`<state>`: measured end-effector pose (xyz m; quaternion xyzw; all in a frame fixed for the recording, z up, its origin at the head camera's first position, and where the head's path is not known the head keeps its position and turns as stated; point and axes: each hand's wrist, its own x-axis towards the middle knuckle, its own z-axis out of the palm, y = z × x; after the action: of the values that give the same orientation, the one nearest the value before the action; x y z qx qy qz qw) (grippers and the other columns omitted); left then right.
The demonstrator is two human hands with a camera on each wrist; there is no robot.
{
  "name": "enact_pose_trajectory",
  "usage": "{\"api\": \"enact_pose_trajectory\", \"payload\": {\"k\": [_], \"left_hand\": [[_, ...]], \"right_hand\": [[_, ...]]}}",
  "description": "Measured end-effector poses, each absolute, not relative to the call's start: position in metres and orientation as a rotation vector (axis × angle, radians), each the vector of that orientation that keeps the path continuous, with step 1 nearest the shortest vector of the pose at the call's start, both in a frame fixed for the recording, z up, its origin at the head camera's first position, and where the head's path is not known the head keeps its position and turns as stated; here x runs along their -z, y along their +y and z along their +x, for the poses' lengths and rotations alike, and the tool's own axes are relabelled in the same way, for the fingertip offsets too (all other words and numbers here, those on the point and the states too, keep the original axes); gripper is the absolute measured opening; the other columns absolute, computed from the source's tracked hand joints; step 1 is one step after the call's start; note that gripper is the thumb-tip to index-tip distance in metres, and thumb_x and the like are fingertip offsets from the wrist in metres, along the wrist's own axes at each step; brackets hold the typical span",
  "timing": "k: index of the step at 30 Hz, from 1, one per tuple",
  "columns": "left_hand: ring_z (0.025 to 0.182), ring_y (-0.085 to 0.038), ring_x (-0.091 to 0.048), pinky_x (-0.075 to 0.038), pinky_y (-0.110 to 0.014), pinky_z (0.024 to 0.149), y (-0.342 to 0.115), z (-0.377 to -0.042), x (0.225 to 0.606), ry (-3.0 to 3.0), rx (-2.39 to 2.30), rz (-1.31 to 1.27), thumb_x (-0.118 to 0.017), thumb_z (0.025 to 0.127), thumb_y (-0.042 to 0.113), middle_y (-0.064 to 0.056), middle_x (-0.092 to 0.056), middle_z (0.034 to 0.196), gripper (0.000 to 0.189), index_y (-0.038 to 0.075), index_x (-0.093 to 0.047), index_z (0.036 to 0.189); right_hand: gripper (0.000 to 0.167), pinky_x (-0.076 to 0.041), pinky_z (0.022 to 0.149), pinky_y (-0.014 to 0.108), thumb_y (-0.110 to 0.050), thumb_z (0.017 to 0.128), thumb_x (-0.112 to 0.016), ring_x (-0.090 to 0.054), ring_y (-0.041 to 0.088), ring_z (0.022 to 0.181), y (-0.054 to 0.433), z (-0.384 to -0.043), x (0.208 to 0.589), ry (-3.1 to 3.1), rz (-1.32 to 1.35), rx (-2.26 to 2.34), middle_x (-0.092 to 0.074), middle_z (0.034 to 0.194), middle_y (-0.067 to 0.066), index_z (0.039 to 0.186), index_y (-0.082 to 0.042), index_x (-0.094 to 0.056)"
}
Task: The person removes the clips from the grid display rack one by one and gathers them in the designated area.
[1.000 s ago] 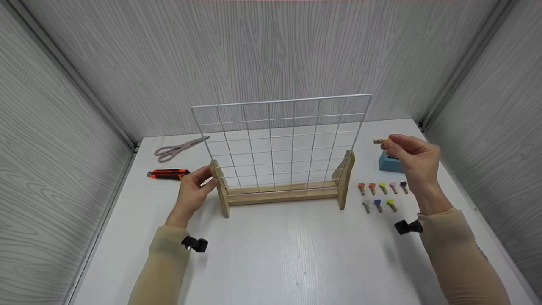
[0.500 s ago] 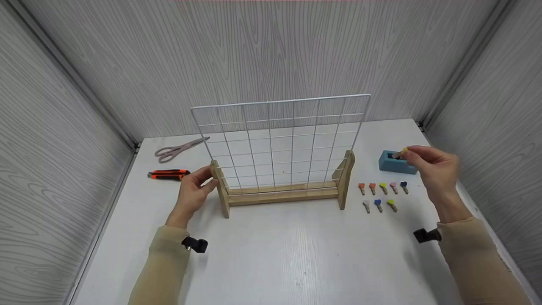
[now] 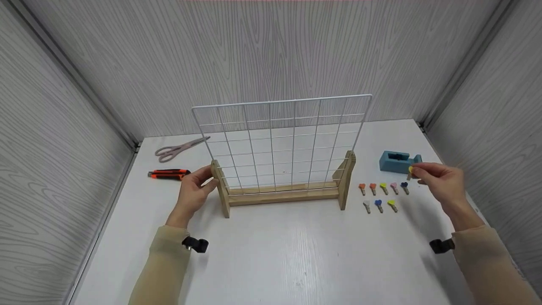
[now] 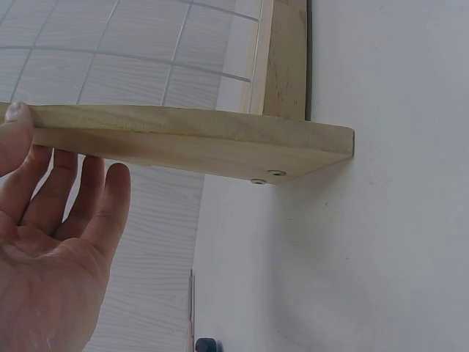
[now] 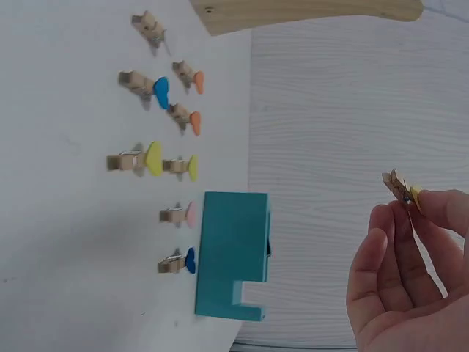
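My left hand (image 3: 195, 192) holds the left wooden side post of a white wire grid rack (image 3: 281, 198), thumb on one face and fingers on the other. In the left wrist view, the left hand (image 4: 62, 242) has its fingertips at the underside of that post (image 4: 190, 136). My right hand (image 3: 442, 186) pinches a small clothespin (image 3: 410, 173) by its yellow heart, in front of the teal tape dispenser (image 3: 391, 165). In the right wrist view the held clothespin (image 5: 396, 186) has its wooden jaws pointing away from thumb and finger.
Several heart-topped mini clothespins (image 3: 383, 188) lie in two rows right of the rack, in orange, yellow, pink, blue and white. Scissors (image 3: 180, 149) and an orange-black utility knife (image 3: 168, 174) lie on the left. Grey wood-grain panels (image 3: 271, 51) enclose the white table.
My right hand has moved right and toward me with the yellow-heart clothespin, past the tape dispenser, which now shows more. The clothespin now points downward. The left hand stays on the rack.
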<state>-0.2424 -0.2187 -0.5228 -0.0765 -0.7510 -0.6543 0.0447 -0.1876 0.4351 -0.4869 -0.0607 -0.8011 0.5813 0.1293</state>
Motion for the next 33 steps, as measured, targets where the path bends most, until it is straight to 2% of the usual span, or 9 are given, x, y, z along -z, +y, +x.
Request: {"api": "enact_pose_trajectory", "payload": {"k": [5,9,14,24,33], "left_hand": [[0.117,0.006,-0.070,-0.059,-0.014,0.101,-0.218,-0.242,0.523,-2.293,2.000,-0.224,-0.074,0.099,-0.013,-0.027,-0.076,0.139,0.044,-0.014,-0.068,0.142],[0.117,0.006,-0.071,-0.059,-0.013,0.100,-0.219,-0.242,0.523,-2.296,1.999,-0.219,-0.074,0.100,-0.013,-0.030,-0.074,0.141,0.044,-0.013,-0.068,0.143],[0.118,0.008,-0.070,-0.058,-0.012,0.101,-0.221,-0.240,0.524,-2.309,1.968,-0.250,-0.074,0.101,-0.011,-0.030,-0.074,0.142,0.045,-0.013,-0.067,0.145],[0.118,0.009,-0.069,-0.058,-0.011,0.101,-0.223,-0.237,0.523,-2.313,1.975,-0.234,-0.072,0.100,-0.014,-0.035,-0.070,0.145,0.046,-0.014,-0.065,0.146],[0.117,0.008,-0.070,-0.059,-0.013,0.102,-0.223,-0.237,0.522,-2.296,1.981,-0.228,-0.072,0.099,-0.015,-0.034,-0.072,0.143,0.045,-0.013,-0.067,0.144]], "right_hand": [[0.034,-0.064,0.079,0.016,-0.025,0.108,-0.078,-0.077,-0.004,0.085,0.450,-0.185,0.503,-2.630,-0.300,-1.573,-0.080,0.092,-0.026,0.128,0.003,-0.080],[0.043,-0.065,0.079,0.017,-0.029,0.110,-0.075,-0.077,0.000,0.087,0.456,-0.187,0.512,-2.837,-0.362,-1.494,-0.080,0.093,-0.021,0.134,0.007,-0.076],[0.046,-0.063,0.078,0.020,-0.031,0.110,-0.073,-0.074,0.004,0.088,0.459,-0.190,0.520,-3.052,-0.401,-1.364,-0.084,0.098,-0.008,0.137,0.007,-0.075],[0.045,-0.061,0.075,0.022,-0.029,0.110,-0.071,-0.068,0.018,0.089,0.450,-0.200,0.529,-3.197,-0.393,-1.299,-0.080,0.096,-0.002,0.138,0.006,-0.074],[0.039,-0.060,0.073,0.024,-0.025,0.110,-0.072,-0.066,0.021,0.088,0.443,-0.203,0.528,-3.250,-0.394,-1.190,-0.078,0.100,0.006,0.133,0.005,-0.077]]}}
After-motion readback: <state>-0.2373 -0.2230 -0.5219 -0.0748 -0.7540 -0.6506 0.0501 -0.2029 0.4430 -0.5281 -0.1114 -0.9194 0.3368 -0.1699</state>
